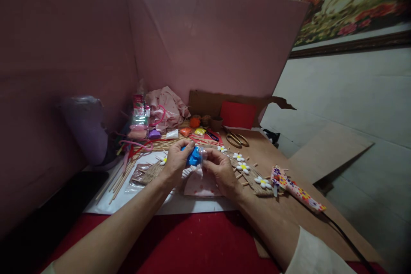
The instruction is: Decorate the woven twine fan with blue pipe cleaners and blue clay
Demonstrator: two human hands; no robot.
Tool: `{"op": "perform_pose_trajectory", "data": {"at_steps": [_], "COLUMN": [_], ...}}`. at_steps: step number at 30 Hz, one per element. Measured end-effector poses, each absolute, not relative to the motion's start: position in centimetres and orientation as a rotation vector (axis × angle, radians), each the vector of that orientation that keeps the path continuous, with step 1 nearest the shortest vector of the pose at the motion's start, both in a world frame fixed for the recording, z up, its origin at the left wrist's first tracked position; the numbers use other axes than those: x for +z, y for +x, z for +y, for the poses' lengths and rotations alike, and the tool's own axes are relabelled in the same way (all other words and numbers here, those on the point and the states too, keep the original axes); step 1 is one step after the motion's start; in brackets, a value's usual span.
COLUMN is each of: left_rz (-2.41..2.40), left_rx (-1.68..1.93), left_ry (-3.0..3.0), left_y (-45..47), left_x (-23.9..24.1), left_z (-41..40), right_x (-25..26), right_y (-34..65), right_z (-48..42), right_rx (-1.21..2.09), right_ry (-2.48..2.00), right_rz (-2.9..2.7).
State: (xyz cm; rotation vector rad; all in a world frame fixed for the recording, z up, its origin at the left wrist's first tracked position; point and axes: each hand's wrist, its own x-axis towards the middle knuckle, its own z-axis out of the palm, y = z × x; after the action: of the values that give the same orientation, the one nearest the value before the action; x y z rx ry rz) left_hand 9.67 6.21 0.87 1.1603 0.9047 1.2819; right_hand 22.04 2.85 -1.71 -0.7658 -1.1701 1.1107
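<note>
Between my two hands is a clear plastic packet of bright blue modelling clay (pixel 194 156). My left hand (pixel 176 160) is closed on its left side, thumb on top. The fingers of my right hand (pixel 221 171) pinch the clear plastic at its right edge. Under and behind the hands lies a twine-wound stick frame (pixel 257 187), with several white flowers (pixel 243 167) with yellow centres on it. A piece of pale pink fabric (pixel 204 185) lies just below the packet.
A flowered glue gun (pixel 297 190) lies at right, its cord running forward. Scissors (pixel 236 139), an orange packet (pixel 185 131), a yellow packet (pixel 199 132) and a red card (pixel 238 114) sit farther back. Wooden sticks (pixel 120 180) lie left. Pink panels (pixel 205 43) stand behind.
</note>
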Motion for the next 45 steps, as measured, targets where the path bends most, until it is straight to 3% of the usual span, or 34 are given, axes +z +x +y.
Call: {"op": "perform_pose_trajectory", "data": {"at_steps": [7, 14, 19, 24, 30, 38, 45], "left_rz": [0.572, 0.59, 0.575, 0.4, 0.582, 0.628, 0.667], "left_rx": [1.043, 1.019, 1.002, 0.996, 1.164, 1.162, 1.124], "left_ry": [1.124, 0.999, 0.974, 1.144, 1.333, 1.316, 1.335], "left_y": [8.7, 8.2, 7.8, 8.1, 8.8, 8.2, 8.0], "left_x": [1.7, 2.1, 2.1, 2.2, 1.7, 1.5, 1.6], "left_z": [5.8, 6.4, 6.7, 6.1, 6.3, 7.0, 7.0], "right_x": [-1.5, -1.3, -0.7, -0.4, -0.7, -1.2, -1.3], "right_y": [22.8, 23.3, 23.5, 24.0, 23.9, 24.2, 23.8], "right_z": [3.5, 3.0, 2.5, 2.8, 2.6, 3.3, 3.5], "right_rx": [0.932, 0.811, 0.347, -0.014, 0.121, 0.488, 0.372], "right_ry": [-0.837, -0.815, -0.854, -0.963, -1.043, -0.809, -0.798], "right_rz": [-1.074, -1.336, -1.617, -1.51, -1.427, -1.441, -1.447]}}
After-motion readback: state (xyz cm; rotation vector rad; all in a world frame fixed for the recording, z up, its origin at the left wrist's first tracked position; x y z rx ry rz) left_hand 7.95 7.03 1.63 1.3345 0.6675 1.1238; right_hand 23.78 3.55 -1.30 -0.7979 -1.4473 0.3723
